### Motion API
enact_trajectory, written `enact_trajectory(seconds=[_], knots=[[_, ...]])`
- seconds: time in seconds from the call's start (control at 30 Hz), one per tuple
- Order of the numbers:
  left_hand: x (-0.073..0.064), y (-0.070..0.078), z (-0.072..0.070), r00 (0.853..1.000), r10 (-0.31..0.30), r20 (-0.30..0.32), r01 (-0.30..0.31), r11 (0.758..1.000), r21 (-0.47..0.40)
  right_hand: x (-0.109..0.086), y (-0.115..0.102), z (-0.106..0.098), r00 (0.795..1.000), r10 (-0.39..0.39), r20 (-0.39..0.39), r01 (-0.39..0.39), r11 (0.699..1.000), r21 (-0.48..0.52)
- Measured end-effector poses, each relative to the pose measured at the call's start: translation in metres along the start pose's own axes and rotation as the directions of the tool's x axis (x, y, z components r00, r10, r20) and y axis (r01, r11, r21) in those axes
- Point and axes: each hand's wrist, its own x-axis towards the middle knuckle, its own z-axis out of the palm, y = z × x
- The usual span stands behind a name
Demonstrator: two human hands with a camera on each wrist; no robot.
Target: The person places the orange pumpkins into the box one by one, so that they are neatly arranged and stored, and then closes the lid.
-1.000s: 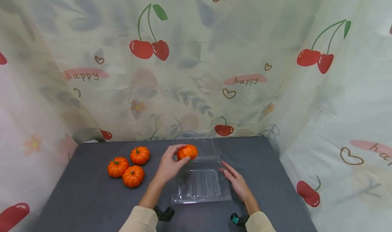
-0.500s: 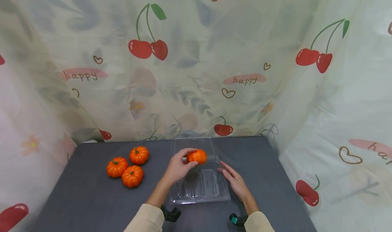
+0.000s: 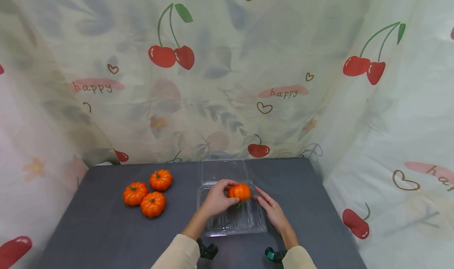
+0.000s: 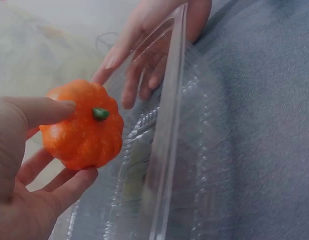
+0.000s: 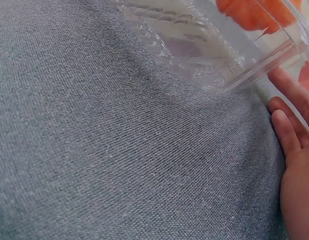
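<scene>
My left hand (image 3: pixel 217 200) holds a small orange pumpkin (image 3: pixel 239 192) between thumb and fingers, over the far right part of a clear plastic clamshell box (image 3: pixel 230 232). In the left wrist view the pumpkin (image 4: pixel 84 132) has its green stem turned toward the camera, and my fingers support it from below. My right hand (image 3: pixel 274 213) is at the box's right side, fingers extended with the tips right at its rim. From the right wrist, the fingers (image 5: pixel 289 130) show beside the box's corner (image 5: pixel 224 82), and the pumpkin appears behind the clear wall.
Several things stand around: three more orange pumpkins (image 3: pixel 153 204) are grouped on the left of the dark grey table (image 3: pixel 106 237). The box's clear lid (image 3: pixel 224 170) lies folded back toward the far edge. A printed curtain (image 3: pixel 213 83) encloses the table behind and at the sides.
My left hand has carried the pumpkin rightward and nearer to me, from the box's far left to its right part. The right hand has stayed beside the box.
</scene>
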Motion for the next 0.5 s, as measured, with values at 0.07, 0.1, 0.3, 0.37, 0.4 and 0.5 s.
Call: enact_trajectory(seconds=[0.07, 0.1, 0.3, 0.37, 0.4, 0.5], knots=[[0.0, -0.001, 0.005, 1.0, -0.011, 0.003, 0.011, 1.0, 0.021, 0.0, 0.0, 0.0, 1.0, 0.001, 0.0, -0.001, 1.0, -0.008], [0.0, -0.001, 0.007, 1.0, -0.016, 0.0, 0.016, 0.999, 0.027, 0.0, -0.001, -0.001, 1.0, 0.0, 0.0, 0.0, 1.0, -0.01], [0.001, 0.0, 0.018, 0.999, -0.048, -0.018, 0.049, 0.997, 0.054, 0.0, -0.003, -0.002, 1.0, 0.017, 0.013, -0.017, 0.999, 0.027], [0.001, 0.0, 0.022, 0.998, -0.054, -0.028, 0.056, 0.996, 0.074, 0.0, -0.003, -0.002, 1.0, 0.019, 0.021, -0.02, 0.999, 0.032], [0.001, -0.001, 0.024, 0.998, -0.052, -0.037, 0.055, 0.995, 0.085, 0.0, -0.003, -0.002, 0.999, 0.023, 0.024, -0.024, 0.999, 0.038], [0.0, -0.003, 0.03, 0.997, -0.046, -0.067, 0.054, 0.991, 0.124, 0.0, -0.002, -0.001, 0.999, 0.029, 0.03, -0.03, 0.999, 0.042]])
